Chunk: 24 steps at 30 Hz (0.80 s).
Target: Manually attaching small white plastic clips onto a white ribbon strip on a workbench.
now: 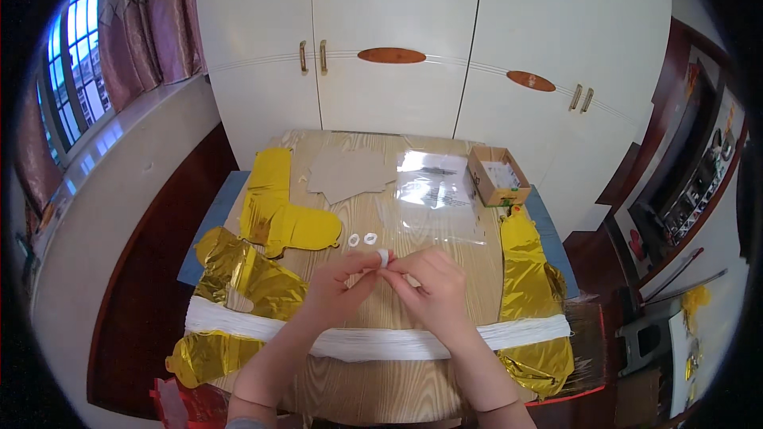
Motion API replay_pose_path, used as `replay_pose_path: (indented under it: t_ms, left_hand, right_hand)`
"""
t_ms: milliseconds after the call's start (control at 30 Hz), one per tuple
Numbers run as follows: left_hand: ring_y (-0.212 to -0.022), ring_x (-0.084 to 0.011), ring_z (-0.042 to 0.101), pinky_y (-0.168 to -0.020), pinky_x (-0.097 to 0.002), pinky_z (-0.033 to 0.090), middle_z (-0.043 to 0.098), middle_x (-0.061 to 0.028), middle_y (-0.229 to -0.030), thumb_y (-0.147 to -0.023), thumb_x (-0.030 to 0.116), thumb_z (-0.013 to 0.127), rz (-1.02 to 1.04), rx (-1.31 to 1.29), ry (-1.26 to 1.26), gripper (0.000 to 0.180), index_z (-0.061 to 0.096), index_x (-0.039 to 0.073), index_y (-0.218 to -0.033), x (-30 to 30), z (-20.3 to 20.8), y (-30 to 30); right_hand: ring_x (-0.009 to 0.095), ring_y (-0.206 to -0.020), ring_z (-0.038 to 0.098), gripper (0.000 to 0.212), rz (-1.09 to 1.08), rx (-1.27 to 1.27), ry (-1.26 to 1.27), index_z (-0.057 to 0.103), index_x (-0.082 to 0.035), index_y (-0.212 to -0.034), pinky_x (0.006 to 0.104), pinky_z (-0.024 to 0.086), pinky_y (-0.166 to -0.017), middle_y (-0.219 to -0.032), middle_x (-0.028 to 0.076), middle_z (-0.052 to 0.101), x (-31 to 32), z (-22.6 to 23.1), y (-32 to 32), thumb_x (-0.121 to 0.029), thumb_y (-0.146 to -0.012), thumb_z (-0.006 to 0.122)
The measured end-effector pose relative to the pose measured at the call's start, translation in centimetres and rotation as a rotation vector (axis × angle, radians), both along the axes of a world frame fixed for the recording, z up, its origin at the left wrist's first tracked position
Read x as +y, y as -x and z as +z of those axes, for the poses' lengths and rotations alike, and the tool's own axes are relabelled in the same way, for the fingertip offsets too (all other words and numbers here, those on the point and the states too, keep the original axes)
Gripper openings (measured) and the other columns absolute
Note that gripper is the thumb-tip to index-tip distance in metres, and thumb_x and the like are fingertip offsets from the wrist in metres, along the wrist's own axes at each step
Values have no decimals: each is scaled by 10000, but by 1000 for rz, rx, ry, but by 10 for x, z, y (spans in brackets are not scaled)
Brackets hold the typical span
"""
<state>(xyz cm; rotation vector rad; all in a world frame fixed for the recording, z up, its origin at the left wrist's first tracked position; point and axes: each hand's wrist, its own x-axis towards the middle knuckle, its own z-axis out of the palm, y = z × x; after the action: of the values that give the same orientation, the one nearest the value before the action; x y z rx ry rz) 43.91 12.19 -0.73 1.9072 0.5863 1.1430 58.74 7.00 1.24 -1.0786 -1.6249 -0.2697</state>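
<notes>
Left hand (343,290) and right hand (433,286): joint grip pinching 1 small white piece (383,257)

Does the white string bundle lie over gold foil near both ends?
Yes: the white string bundle crosses the left gold foil and, at its other end, the right gold foil.

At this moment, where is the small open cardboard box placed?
In the head view, the small open cardboard box stands at the far right corner of the wood-grain table, just right of the clear plastic sheeting.
</notes>
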Motion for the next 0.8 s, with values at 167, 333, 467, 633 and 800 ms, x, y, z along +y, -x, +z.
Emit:
replay_pose_path:
  t_ms: [167,333,467,633,800]
  left_hand:
    - [-699,-87,561,-624,-230,440,645,-28,-831,-779,154,649,38,169,-9,173,642,58,-923,-3,5,4]
    - [-752,-79,563,-705,-231,447,631,-30,-813,-821,110,597,-210,-2,343,143,628,8,-916,-3,7,5]
    - [-813,-94,565,-784,-231,433,624,-42,-844,-854,76,547,-349,-207,508,141,609,-22,-934,-2,7,4]
    - [-787,-141,588,-761,-269,457,628,-68,-838,-830,52,559,-274,-213,539,124,614,-13,-920,2,4,5]
    - [-840,-101,570,-791,-229,438,621,-51,-887,-863,72,529,-346,-196,517,149,594,-21,-959,6,1,7]
  right_hand:
    - [192,-577,522,148,53,-22,-10,607,-84,-684,280,415,-503,-633,32,564,2,-1,-9,-128,-625,735]
    - [187,-600,530,124,211,167,186,627,-68,-724,291,419,-549,-652,36,576,3,-2,-14,-97,-644,718]
    - [200,-653,542,137,228,268,211,636,-67,-790,304,420,-596,-736,41,596,2,0,-12,-67,-665,691]
    - [224,-755,569,193,101,-43,-49,631,-70,-842,317,436,-653,-853,41,604,3,-1,-13,-21,-657,654]
    - [220,-785,595,229,166,-110,-49,638,-50,-856,299,459,-677,-865,69,619,-4,5,-7,42,-647,610]
